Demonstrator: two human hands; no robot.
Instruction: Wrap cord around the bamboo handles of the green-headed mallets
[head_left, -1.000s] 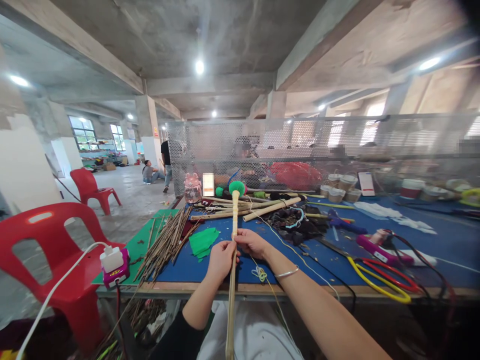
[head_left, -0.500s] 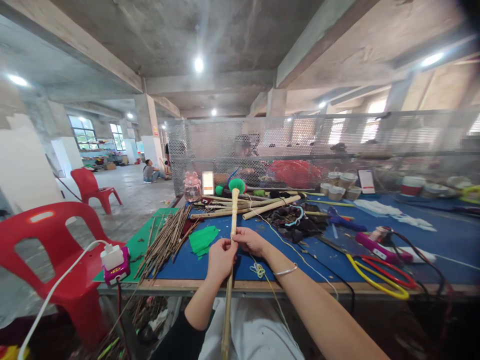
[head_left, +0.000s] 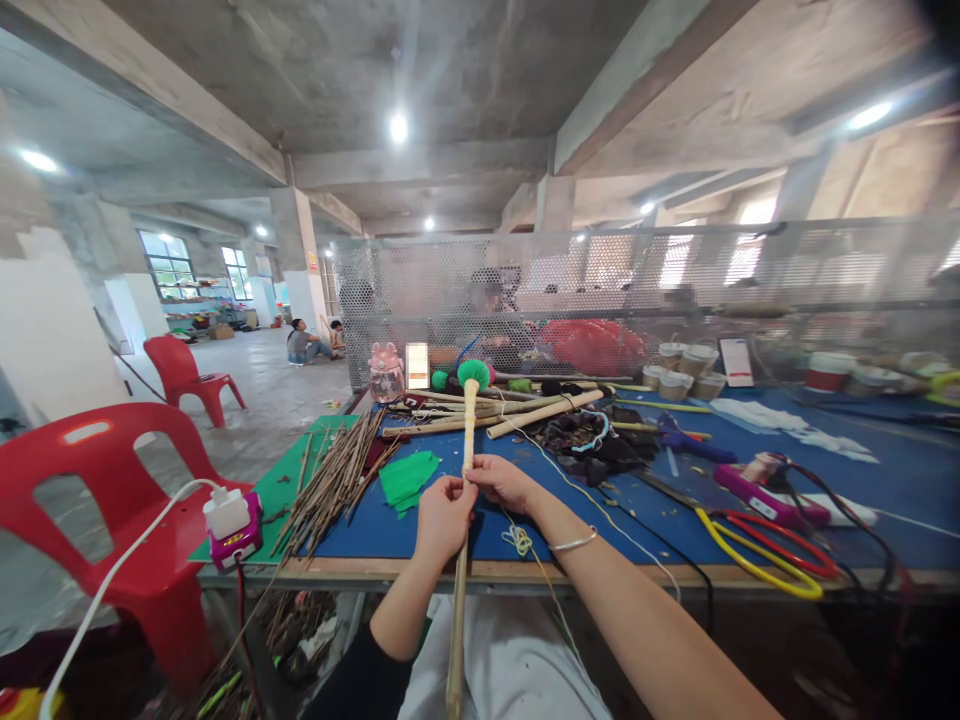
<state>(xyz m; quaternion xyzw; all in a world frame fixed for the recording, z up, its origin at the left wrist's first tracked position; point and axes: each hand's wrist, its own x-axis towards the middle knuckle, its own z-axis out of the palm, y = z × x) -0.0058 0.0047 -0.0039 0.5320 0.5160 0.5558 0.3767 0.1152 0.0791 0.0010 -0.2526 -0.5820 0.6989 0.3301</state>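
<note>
Running up from my lap over the table edge is a long wooden stick, its far end topped by a round green head. Pale wrapping covers the part below the head. My left hand is closed round the stick just below this wrapping. Right beside it, my right hand pinches the stick at the wrapping's lower end; its fingertips are partly hidden. Loose yellowish string hangs in a small tangle below my right hand. A piece of green cloth lies left of the hands.
Thin twigs are heaped at left, near a magenta power strip. Thicker sticks lie behind my hands. Yellow-handled scissors, a second magenta power strip and paper cups are at right. A perforated metal screen stands behind.
The view has shifted very slightly. Both hands keep almost the same grip and place on the stick.
</note>
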